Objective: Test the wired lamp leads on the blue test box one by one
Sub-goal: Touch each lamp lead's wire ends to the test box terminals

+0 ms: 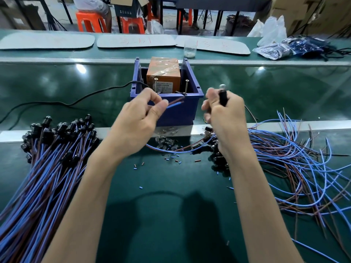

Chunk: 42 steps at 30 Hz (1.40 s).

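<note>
Barely visible lamp (222,97) in right hand (226,115)

Small electrical assembly workshop, factory-floor type. Long green conveyor belt (57,86) runs between metal side rails (57,132), with work laid out along it. Wired lamp leads (49,168) in bulk: a combed bundle to the left, a loose tangle (296,164) of the same blue and brown wire to the right. Cut insulation scraps (171,157) scattered on the green surface. Blue test box (176,112) sits on the belt, a taped orange unit (163,73) inside, a black cable (76,100) running off. Beyond the line: orange plastic stools (89,20), a seated person (95,4), stacked cardboard cartons (322,12), plastic bags of stock (273,51)
</note>
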Available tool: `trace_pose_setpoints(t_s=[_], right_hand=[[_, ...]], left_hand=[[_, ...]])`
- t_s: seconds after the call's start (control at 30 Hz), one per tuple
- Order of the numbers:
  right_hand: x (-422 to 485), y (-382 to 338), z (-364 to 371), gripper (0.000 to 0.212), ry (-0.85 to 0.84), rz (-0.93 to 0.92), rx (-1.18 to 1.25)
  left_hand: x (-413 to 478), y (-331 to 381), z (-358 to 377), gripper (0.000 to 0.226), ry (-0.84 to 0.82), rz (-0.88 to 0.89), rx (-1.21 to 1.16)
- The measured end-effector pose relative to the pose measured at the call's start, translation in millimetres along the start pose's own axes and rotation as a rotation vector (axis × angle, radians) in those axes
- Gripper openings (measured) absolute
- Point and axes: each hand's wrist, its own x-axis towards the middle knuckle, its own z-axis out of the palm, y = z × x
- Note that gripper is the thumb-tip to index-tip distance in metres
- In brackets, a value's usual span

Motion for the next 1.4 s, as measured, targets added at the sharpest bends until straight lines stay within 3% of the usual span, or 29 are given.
trace_pose_setpoints(t_s=[0.1, 0.2, 0.27, 0.33, 0.5, 1.07, 1.27, 1.4], right_hand=[[-1.7, -6.3, -7.3, 0.042, -0.084, 0.039, 0.192], [-7.2, -7.8, -2.2, 0.058, -0.274, 0.058, 0.208], [-10.2, -7.6, 3.1, 0.057, -0.358, 0.062, 0.196], [-12.4, -6.6, 7.1, 0.043, -0.392, 0.054, 0.185], [-14.0, -2.5, 9.3, 0.007, -0.378, 0.028, 0.235], [-12.8, 2.8, 12.5, 0.022, -0.431, 0.080, 0.310], [-9.1, 1.5, 13.2, 0.027, -0.321, 0.110, 0.397], [-2.7, 8.0, 9.7, 0.016, -0.186, 0.064, 0.449]], left_hand=[[2.9, 1.5, -5.5, 0.022, 0.115, -0.062, -0.250], [3.7, 5.2, 0.6, 0.022, 0.081, -0.089, -0.442], [3.7, 6.9, 7.4, 0.022, 0.092, -0.076, -0.482], [3.9, 9.0, 14.0, 0.022, 0.159, -0.078, -0.500], [3.4, 14.0, 31.4, 0.018, 0.279, -0.139, -0.603], [-0.1, 27.5, 51.7, 0.011, 0.438, -0.315, -0.949], [0.9, 23.3, 37.0, 0.013, 0.627, -0.299, -0.758], [0.6, 18.3, 31.2, 0.014, 0.682, -0.320, -0.731]])
